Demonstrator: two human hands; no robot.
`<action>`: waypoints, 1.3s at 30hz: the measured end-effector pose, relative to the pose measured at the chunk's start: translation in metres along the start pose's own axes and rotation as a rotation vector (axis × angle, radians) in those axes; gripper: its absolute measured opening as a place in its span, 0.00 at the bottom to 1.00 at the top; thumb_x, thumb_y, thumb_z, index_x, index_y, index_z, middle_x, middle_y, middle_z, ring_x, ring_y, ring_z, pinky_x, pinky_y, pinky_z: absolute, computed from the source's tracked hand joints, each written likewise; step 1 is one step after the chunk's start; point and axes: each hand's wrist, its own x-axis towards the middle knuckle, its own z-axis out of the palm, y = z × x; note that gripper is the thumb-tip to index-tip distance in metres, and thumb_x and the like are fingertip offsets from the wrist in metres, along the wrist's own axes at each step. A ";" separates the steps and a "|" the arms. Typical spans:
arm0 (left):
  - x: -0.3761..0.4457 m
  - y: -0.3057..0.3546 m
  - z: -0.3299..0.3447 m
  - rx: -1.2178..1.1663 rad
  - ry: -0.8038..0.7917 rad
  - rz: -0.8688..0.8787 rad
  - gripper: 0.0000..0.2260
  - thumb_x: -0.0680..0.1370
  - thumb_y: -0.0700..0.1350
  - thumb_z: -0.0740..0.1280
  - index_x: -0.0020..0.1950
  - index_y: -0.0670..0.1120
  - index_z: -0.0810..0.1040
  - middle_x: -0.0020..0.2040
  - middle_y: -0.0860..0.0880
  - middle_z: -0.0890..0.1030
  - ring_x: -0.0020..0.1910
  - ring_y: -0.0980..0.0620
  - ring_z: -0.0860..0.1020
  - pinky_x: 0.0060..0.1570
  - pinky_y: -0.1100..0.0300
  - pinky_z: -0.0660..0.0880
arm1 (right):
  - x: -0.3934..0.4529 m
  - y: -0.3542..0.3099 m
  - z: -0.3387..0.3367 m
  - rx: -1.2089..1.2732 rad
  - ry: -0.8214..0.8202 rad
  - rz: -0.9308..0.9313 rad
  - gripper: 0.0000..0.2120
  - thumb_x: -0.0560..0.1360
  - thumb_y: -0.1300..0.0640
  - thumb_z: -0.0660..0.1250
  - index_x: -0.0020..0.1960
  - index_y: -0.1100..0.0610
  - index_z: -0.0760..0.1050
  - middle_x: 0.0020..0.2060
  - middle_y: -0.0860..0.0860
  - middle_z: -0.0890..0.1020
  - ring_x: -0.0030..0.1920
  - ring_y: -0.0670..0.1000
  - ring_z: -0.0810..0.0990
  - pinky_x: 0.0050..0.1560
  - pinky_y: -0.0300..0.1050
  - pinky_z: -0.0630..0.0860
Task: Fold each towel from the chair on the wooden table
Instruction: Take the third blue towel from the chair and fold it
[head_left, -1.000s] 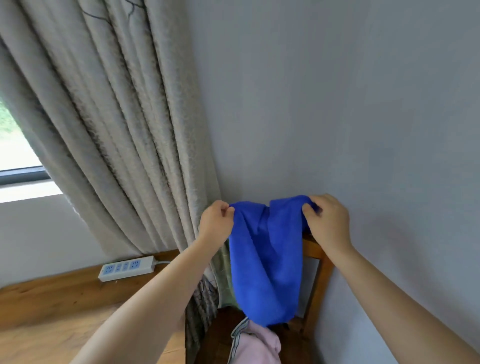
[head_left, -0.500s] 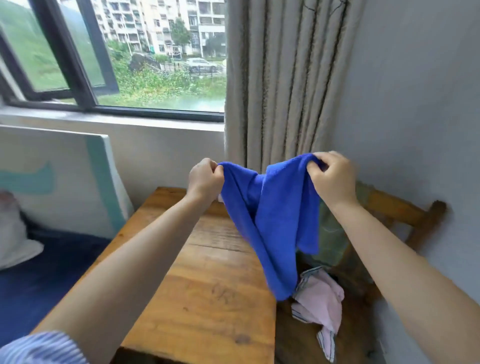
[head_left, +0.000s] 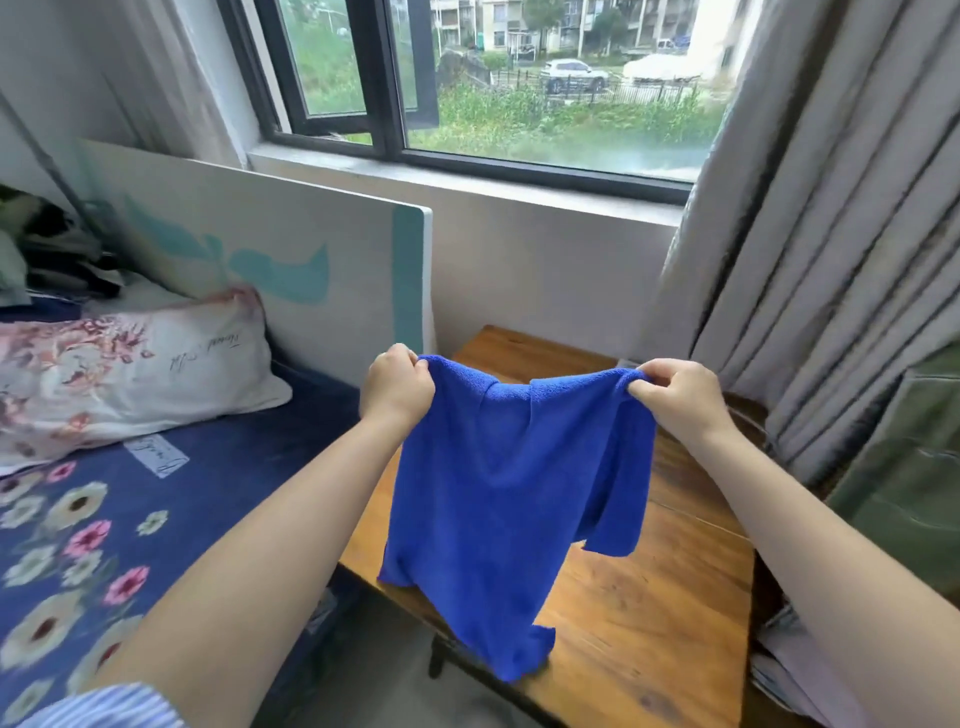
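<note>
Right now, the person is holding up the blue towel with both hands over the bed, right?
Not quite. Both hands, the left hand and the right hand, do hold up the blue towel, but the head view shows it hanging over the wooden table, not over the bed beside it.

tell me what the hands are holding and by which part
Both hold the blue towel by its top edge: the left hand grips one upper corner, the right hand pinches the other, and the rest hangs over the wooden table.
</note>
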 end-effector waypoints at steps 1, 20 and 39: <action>0.013 -0.008 0.002 0.017 -0.012 -0.005 0.10 0.80 0.41 0.56 0.53 0.37 0.73 0.54 0.39 0.77 0.52 0.41 0.74 0.44 0.57 0.66 | 0.011 0.002 0.012 0.011 -0.061 0.015 0.10 0.69 0.65 0.63 0.31 0.56 0.75 0.26 0.50 0.74 0.30 0.49 0.69 0.27 0.30 0.65; 0.147 -0.106 0.178 0.186 -0.652 -0.003 0.12 0.79 0.37 0.54 0.56 0.35 0.74 0.57 0.38 0.77 0.57 0.42 0.74 0.53 0.56 0.68 | 0.111 0.131 0.184 -0.425 -0.302 0.400 0.23 0.76 0.59 0.60 0.69 0.58 0.62 0.67 0.58 0.68 0.67 0.60 0.66 0.63 0.56 0.66; 0.154 -0.185 0.240 0.135 -0.735 -0.094 0.08 0.76 0.40 0.62 0.37 0.43 0.71 0.44 0.38 0.78 0.50 0.39 0.75 0.49 0.53 0.68 | 0.033 0.141 0.263 -0.294 0.063 0.762 0.03 0.72 0.62 0.65 0.41 0.61 0.76 0.39 0.58 0.81 0.45 0.59 0.77 0.47 0.45 0.60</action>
